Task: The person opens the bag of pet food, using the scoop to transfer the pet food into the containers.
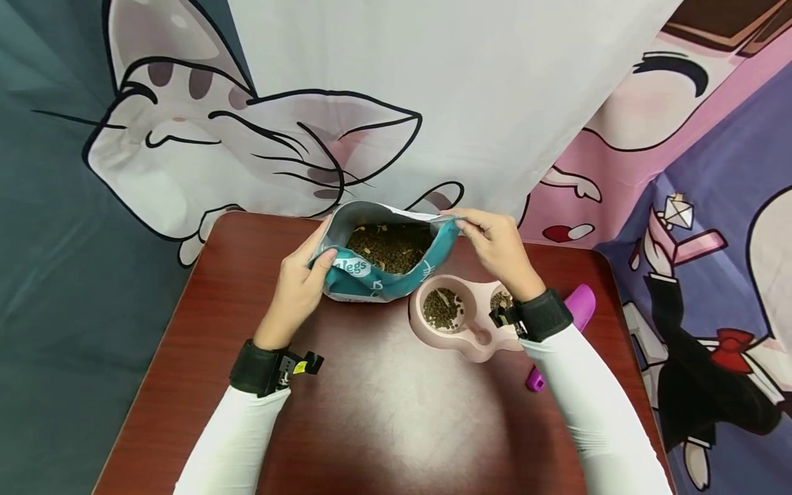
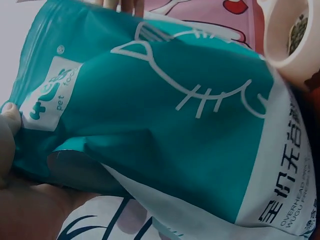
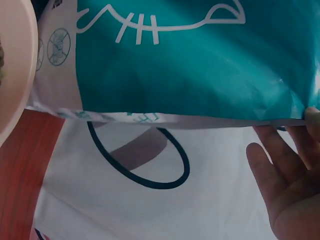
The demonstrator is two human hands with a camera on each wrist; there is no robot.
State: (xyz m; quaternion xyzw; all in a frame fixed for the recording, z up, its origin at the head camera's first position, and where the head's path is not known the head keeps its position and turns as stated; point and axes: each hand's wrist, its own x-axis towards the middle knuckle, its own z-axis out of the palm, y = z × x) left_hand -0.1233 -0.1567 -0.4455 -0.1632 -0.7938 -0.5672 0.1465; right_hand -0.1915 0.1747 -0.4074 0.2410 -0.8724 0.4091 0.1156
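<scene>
At the left, the left hand (image 1: 295, 283) grips the open bag's side rim, thumb on the front and fingers around the far side; the teal bag (image 1: 402, 283) stands open between both hands, over the far part of the table (image 1: 247, 330); I cannot tell whether its base touches down; its thin film looks soft, slick and floppy at the mouth, probably weightier low down; both rim corners seem the best hold, with support beneath if tilted; inside lie brown pellets (image 1: 392, 251) with pale flakes; just beside it sits a pink double bowl (image 1: 476, 354), similar pellets in both cups, the right cup partly hidden; above that, the right hand (image 1: 500, 242) pinches the bag's right rim corner; farthest right, a purple tool (image 1: 580, 306) lies partly behind the sleeve (image 1: 594, 405).
</scene>
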